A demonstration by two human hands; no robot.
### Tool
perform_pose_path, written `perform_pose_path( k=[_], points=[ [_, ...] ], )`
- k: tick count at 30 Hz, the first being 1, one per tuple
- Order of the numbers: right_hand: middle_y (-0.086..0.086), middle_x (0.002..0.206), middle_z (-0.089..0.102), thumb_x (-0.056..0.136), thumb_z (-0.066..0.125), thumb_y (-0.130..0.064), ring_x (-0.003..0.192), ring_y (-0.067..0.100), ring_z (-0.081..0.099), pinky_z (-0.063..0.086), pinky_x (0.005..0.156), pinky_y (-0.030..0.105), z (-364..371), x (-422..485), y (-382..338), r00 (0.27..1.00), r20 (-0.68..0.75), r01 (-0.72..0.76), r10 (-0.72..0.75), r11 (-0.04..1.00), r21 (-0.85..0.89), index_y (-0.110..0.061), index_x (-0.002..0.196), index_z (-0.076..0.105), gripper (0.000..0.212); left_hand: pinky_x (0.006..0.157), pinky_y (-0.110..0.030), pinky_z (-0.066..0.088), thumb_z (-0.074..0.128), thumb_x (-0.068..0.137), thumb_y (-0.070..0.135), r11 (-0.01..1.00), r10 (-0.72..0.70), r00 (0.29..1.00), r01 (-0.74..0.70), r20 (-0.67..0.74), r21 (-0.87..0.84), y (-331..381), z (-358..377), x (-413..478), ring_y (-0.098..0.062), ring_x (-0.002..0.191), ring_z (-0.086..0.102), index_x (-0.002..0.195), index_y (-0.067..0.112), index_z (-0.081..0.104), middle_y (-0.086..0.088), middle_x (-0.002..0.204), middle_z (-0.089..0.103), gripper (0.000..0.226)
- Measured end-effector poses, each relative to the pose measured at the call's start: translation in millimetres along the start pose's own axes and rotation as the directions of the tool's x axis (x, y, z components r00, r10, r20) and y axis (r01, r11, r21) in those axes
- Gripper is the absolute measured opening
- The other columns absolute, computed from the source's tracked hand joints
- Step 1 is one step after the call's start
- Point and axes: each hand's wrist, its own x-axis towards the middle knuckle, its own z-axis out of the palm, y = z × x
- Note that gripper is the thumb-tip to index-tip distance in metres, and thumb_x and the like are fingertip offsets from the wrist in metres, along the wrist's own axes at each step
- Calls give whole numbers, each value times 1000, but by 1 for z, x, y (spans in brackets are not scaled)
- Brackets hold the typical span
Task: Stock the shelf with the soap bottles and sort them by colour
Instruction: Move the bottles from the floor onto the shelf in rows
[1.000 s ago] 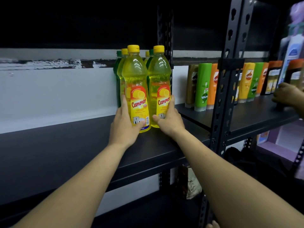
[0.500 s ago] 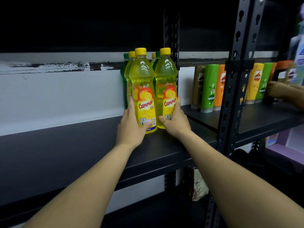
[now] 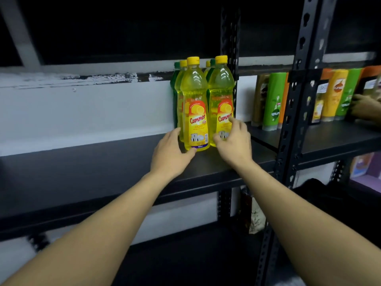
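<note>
While yellow-filled soap bottles (image 3: 194,104) stand on the shelf (image 3: 82,172), both grips released, left hand (image 3: 171,155) beside, right hand (image 3: 235,143) touching one

Grip loosened on front pair of yellow plastic soap bottles (image 3: 194,104); left hand (image 3: 170,155) and right hand (image 3: 235,141) eased back, fingers spread.

Four yellow soap bottles (image 3: 194,104), two green soap bottles (image 3: 173,93)

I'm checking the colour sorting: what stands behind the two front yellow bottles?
Two more yellow bottles stand behind them, then two green bottles. The front bottles cover most of each, so their labels cannot be seen.
</note>
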Motion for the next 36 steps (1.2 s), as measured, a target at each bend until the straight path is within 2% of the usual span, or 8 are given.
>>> perform_pose_path(
  k=[4,8,11,16,22,26,31,36],
  points=[
    [7,141,46,91,62,-42,128,31,44,41,99,41,-13,-44,-20,995,70,66,-66,998,2,-17,140,48,56,107,-34,41,69,87,44,996,64,998,-64,12,69,3,-37,-41,-17,132,49,143,22,49,4,144,54,63],
    [5,136,48,93,58,-43,125,31,43,43,98,44,-23,-105,-40,965,138,233,-225,971,-49,-19,134,53,47,105,-42,44,63,90,42,937,145,987,-160,71,310,0,-75,-94,-18,129,51,141,23,50,6,142,55,56],
    [4,136,48,94,57,-43,126,29,43,44,100,44,-27,-147,-52,935,198,316,-296,946,-77,-18,135,53,48,103,-41,43,59,91,44,887,138,987,-162,87,432,-7,-95,-129,-17,125,53,139,24,52,7,139,56,52],
    [2,135,47,94,56,-41,122,28,44,42,99,41,-15,-202,-51,883,347,370,-316,923,-102,-19,135,52,47,102,-38,41,57,93,45,839,100,984,-161,145,519,-23,-104,-184,-17,122,52,133,23,55,8,134,59,46],
    [4,137,46,97,52,-41,123,27,44,41,100,40,25,-258,-26,776,593,359,-216,924,-133,-19,138,48,47,100,-40,40,56,93,44,837,-71,961,-87,265,541,-68,-75,-235,-22,120,53,133,22,56,3,133,59,46],
    [6,136,49,95,52,-46,121,32,47,43,97,43,59,-303,11,702,705,308,-97,935,-178,-18,139,48,51,98,-40,44,59,91,44,854,-186,914,-31,361,519,-112,-42,-274,-24,120,55,133,22,56,1,133,60,48],
    [8,136,50,97,48,-53,124,35,46,46,95,47,99,-356,67,575,817,238,49,945,-224,-17,141,46,57,93,-43,48,60,92,43,870,-325,813,56,483,490,-165,4,-331,-23,117,57,135,23,53,1,133,59,48],
    [14,135,51,97,48,-53,124,39,47,45,97,45,129,-402,127,408,885,225,224,915,-336,-15,140,45,57,86,-40,50,60,92,42,858,-471,663,193,582,476,-213,49,-388,-27,112,59,132,21,52,-2,128,59,46]
  ],
)
